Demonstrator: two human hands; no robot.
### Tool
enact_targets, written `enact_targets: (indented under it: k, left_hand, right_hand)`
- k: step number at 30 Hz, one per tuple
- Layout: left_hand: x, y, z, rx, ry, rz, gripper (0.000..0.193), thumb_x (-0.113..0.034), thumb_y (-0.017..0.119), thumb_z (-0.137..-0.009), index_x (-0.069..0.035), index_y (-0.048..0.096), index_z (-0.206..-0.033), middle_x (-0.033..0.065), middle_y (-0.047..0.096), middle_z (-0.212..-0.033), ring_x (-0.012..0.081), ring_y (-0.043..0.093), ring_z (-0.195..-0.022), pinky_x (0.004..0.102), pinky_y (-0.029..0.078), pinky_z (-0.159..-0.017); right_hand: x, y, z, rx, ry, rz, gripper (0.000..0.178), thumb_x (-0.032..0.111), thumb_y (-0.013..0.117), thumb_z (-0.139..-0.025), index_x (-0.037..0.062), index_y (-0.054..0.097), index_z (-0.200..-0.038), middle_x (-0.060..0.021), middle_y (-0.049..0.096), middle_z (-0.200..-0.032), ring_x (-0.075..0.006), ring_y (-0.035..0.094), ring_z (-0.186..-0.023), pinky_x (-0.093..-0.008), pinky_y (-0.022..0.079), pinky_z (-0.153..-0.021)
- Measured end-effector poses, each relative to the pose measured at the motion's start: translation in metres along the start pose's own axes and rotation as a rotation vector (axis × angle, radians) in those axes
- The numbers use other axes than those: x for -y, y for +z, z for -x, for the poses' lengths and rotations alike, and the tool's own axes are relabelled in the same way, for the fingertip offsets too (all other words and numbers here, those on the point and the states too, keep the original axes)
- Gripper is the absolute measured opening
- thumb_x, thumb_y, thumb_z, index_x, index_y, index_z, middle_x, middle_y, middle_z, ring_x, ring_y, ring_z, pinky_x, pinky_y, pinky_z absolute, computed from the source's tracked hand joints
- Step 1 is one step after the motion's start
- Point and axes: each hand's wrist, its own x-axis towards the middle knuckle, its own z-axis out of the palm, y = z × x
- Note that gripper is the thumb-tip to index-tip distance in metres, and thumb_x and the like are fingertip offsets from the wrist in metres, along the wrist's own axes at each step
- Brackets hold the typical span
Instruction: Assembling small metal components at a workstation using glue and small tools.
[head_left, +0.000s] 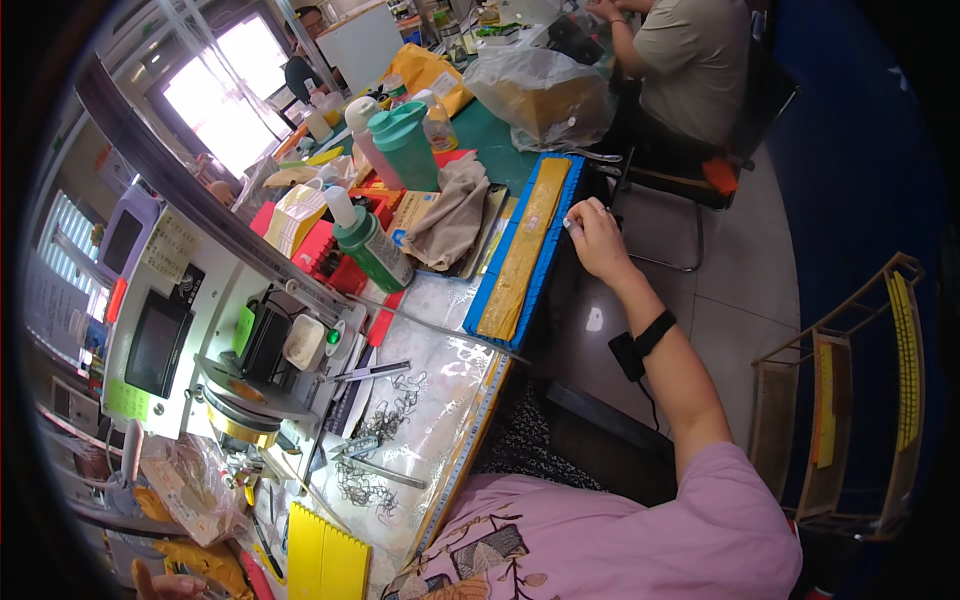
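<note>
My right hand (598, 240) is raised at the right edge of the bench, beside a long blue tray (482, 318) lined with a tan strip (527, 250). Its fingers are closed in a pinch; a small whitish bit shows at the fingertips, too small to name. At the lower left rim, my left hand (178, 584) is only partly in view, its thumb and a finger apart and nothing visible between them. Near it lie a yellow ribbed plate (325, 552) and a crinkled clear plastic bag (190, 485). Several small wire loops (368, 490) are scattered on the bench, with tweezers (370, 371) alongside.
A white bench machine (185, 340) stands at left. Behind are a green bottle (372, 250), a teal tumbler (405, 145), a grey cloth (450, 215) and a plastic-wrapped bundle (540, 95). Another person (695, 65) sits at the far right. A wooden rack (835, 400) stands on the floor.
</note>
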Motion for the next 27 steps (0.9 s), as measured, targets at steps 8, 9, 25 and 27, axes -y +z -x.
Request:
enact_targets:
  k: [8,9,25,27]
  left_hand:
    - [0.0,-0.009,0.008,-0.018,-0.05,-0.029,0.073,-0.06,0.034,-0.096,0.006,0.055,-0.12,0.0361,0.047,-0.129,0.0325,0.062,-0.092,0.0331,0.054,-0.077]
    - [0.0,-0.01,0.009,-0.019,-0.056,-0.031,0.072,-0.06,0.034,-0.096,0.005,0.055,-0.12,0.036,0.047,-0.128,0.0325,0.062,-0.091,0.0334,0.054,-0.076]
    - [-0.011,-0.043,0.039,-0.113,-0.208,-0.32,0.075,-0.067,0.04,-0.09,0.001,0.051,-0.119,0.0204,0.06,-0.112,0.0215,0.059,-0.08,0.0329,0.051,-0.072]
    - [-0.016,-0.042,0.049,-0.157,-0.275,-0.283,0.071,-0.068,0.044,-0.089,-0.001,0.052,-0.112,0.0186,0.06,-0.109,0.02,0.058,-0.078,0.0312,0.05,-0.068]
  right_hand:
    - [-0.018,0.019,-0.011,-0.14,-0.032,-0.131,0.007,0.008,0.06,-0.086,0.0033,0.057,-0.091,-0.0134,0.052,-0.096,-0.0317,0.053,-0.092,-0.0397,0.043,-0.082]
    - [-0.019,0.021,-0.01,-0.157,0.003,-0.177,0.007,0.008,0.06,-0.086,0.0038,0.058,-0.091,-0.0135,0.051,-0.097,-0.0317,0.053,-0.093,-0.0395,0.043,-0.082]
    - [-0.022,0.047,0.017,-0.299,-0.034,-0.085,0.012,0.004,0.062,-0.076,0.0038,0.064,-0.087,-0.0142,0.059,-0.09,-0.0328,0.054,-0.092,-0.0413,0.043,-0.08]
    - [-0.027,0.029,0.023,-0.145,0.037,0.006,0.02,0.007,0.061,-0.077,0.0025,0.066,-0.096,-0.0147,0.062,-0.096,-0.0319,0.056,-0.093,-0.0419,0.043,-0.083]
